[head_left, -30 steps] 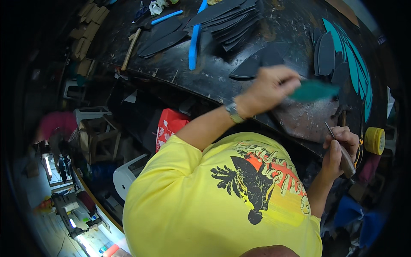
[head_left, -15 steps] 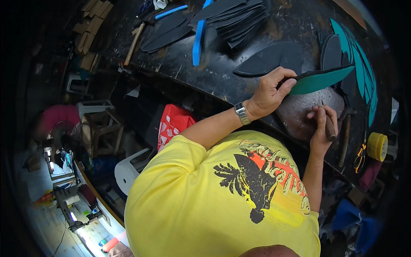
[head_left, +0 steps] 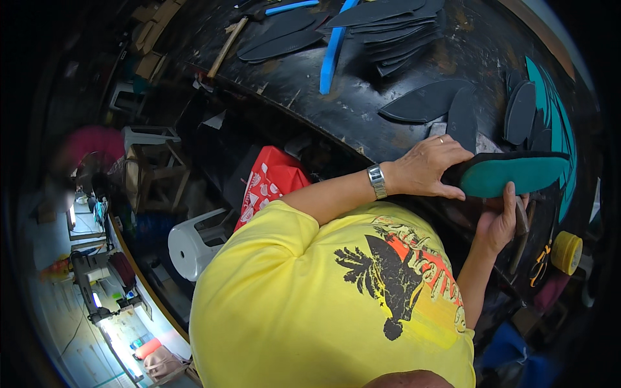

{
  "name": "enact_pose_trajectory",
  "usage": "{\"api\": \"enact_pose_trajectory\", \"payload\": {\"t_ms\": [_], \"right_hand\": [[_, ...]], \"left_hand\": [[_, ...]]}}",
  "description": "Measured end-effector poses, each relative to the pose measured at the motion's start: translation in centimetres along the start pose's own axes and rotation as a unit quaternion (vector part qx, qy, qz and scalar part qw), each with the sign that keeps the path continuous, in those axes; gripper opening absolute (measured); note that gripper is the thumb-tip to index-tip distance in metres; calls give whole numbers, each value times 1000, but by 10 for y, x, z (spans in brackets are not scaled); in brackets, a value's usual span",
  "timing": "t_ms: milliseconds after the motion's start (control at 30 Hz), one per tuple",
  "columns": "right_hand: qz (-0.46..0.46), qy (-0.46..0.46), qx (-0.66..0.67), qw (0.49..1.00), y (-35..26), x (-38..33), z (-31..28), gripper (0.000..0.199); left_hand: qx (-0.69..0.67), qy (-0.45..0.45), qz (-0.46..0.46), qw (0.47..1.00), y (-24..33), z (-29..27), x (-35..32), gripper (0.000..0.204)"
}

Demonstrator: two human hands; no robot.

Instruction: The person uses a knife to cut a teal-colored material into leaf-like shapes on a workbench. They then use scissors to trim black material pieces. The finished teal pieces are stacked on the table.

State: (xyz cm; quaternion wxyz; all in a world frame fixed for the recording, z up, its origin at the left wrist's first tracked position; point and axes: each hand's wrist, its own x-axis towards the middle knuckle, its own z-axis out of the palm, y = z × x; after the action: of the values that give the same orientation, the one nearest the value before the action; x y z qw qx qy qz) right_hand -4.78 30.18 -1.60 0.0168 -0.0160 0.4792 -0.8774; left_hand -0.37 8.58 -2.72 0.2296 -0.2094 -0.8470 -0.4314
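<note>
the sole-shaped piece [head_left: 514, 176] is teal, edged black.

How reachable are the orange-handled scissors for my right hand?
Probably not: the scissors are near, but the right hand holds the flat green-and-black sole and a brown-handled tool.

We saw a lamp [head_left: 97, 300] glare at lower left, faint sheen on the bench [head_left: 343, 116], a sharp green sole [head_left: 514, 176], dark bent edges.

We faced a dark, scuffed worktable [head_left: 352, 119]. To our left we had a white plastic stool [head_left: 187, 252] and a wooden frame [head_left: 173, 176]; farther left, a bright lamp [head_left: 97, 299] lit a pale-topped table [head_left: 65, 333]. Around us the room lay in deep shadow.
</note>
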Motion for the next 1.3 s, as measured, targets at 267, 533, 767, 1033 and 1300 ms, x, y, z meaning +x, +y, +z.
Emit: {"api": "enact_pose_trajectory", "payload": {"t_ms": [267,533,767,1033,1300], "right_hand": [[-54,-10,21,998,-22,0,2,24],[-87,10,7,996,-52,-2,-16,11],[-18,-11,103,994,-69,-4,-39,7],[44,26,44,998,-53,-36,-35,8],[39,18,-11,999,-40,-51,-23,12]], "left_hand": [[23,-72,88,993,4,1,6,66],[150,25,158,976,-4,-13,16,33],[211,45,153,964,-26,-48,24,40],[150,-104,-19,983,-14,-60,16,46],[-283,-184,-215,916,32,-4,22,35]]}}
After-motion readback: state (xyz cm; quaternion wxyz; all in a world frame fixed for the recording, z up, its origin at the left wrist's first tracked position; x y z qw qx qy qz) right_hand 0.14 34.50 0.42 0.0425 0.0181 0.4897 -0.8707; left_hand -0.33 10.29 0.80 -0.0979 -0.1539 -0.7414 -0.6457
